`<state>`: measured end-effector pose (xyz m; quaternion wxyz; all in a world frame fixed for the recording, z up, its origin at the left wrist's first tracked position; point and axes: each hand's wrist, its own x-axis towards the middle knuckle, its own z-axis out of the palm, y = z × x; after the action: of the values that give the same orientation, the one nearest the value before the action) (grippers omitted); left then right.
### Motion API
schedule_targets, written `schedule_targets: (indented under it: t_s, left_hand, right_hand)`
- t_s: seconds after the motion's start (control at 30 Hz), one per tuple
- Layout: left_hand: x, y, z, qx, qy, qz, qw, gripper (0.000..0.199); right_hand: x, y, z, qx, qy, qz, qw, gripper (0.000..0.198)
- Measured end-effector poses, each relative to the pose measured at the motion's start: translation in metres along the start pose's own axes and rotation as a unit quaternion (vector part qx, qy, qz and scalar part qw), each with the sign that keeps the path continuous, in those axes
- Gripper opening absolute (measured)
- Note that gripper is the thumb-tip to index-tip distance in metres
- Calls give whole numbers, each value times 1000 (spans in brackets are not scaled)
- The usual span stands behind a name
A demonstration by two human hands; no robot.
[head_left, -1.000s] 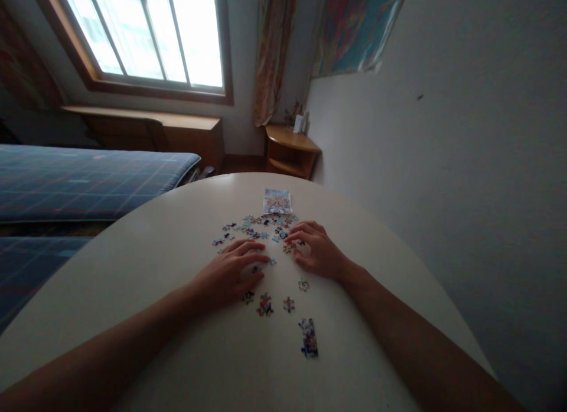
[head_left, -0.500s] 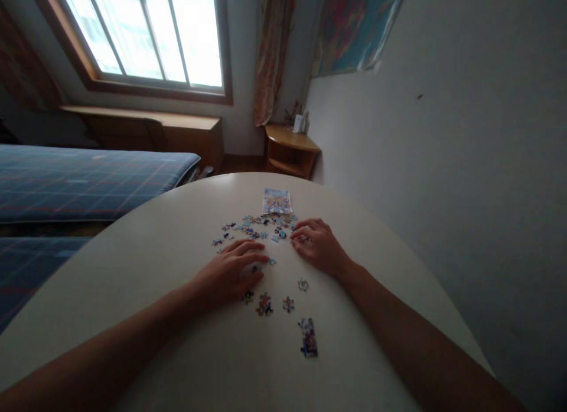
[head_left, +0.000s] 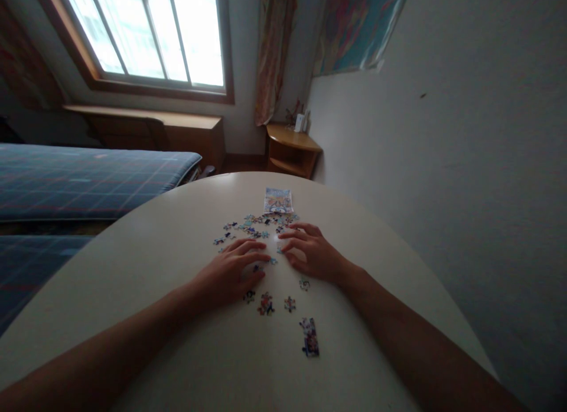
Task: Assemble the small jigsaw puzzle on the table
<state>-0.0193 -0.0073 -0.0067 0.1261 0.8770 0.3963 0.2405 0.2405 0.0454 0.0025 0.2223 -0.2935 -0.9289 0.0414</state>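
Observation:
My left hand (head_left: 237, 269) rests on the table with its fingers apart. A puzzle piece (head_left: 257, 268) shows between its thumb and forefinger, and another small piece (head_left: 273, 260) lies just past the fingertips. Opposite it, my right hand (head_left: 312, 252) is spread low over the tabletop, its fingertips at a light blue puzzle piece (head_left: 280, 250). Loose puzzle pieces (head_left: 251, 229) are scattered beyond both hands. Nearer to me lie a few joined pieces (head_left: 266, 304), single pieces (head_left: 289, 304) (head_left: 304, 285) and a joined strip (head_left: 310, 337).
A small printed picture sheet (head_left: 278, 201) lies behind the scattered pieces on the round white table (head_left: 186, 359). A bed with a plaid cover (head_left: 88, 181) stands to the left. The wall (head_left: 465, 164) runs along the right, and a corner shelf (head_left: 292, 140) stands behind.
My right hand has moved left and slightly toward me, from the edge of the scattered pieces, bringing a light blue piece along under its fingertips. My left hand has stayed in place.

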Motion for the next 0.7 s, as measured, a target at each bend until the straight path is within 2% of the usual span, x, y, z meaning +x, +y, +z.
schedule_targets:
  t_s: [0.17, 0.4, 0.6, 0.7]
  left_hand:
    - [0, -1, 1, 6, -3, 0, 1000, 30]
    - [0, -2, 1, -3, 0, -2, 1000, 33]
    - [0, -2, 1, 3, -2, -2, 1000, 31]
    - [0, -2, 1, 9, -9, -7, 1000, 31]
  right_hand:
    - [0, -1, 0, 17, 3, -20, 1000, 26]
    - [1, 0, 4, -19, -22, -15, 999, 31]
    - [2, -3, 3, -21, -18, -1, 1000, 24]
    - [3, -3, 3, 13, 0, 7, 1000, 19]
